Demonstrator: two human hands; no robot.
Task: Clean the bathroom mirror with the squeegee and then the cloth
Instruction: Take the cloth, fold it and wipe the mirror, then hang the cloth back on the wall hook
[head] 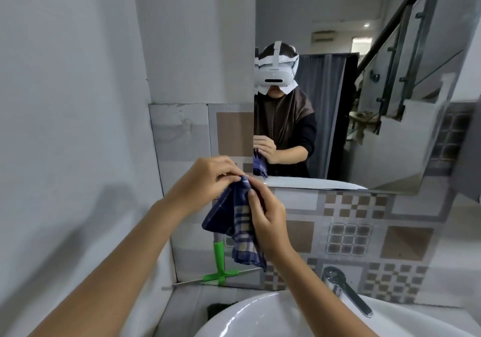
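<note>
A blue and beige checked cloth (238,222) hangs in front of the tiled wall, held by both hands. My left hand (208,177) pinches its top edge from the left. My right hand (268,219) grips the same top corner from the right, with the cloth draped down beside its palm. The mirror (364,81) is on the wall above and to the right, and reflects the person holding the cloth. The green squeegee (220,266) stands against the tiles below the cloth, blade down on the ledge, with no hand on it.
A white washbasin (260,316) fills the bottom of the view, with a chrome tap (343,289) at its right. A clear hook (186,124) sticks to the wall tile at the upper left. A plain wall closes in on the left.
</note>
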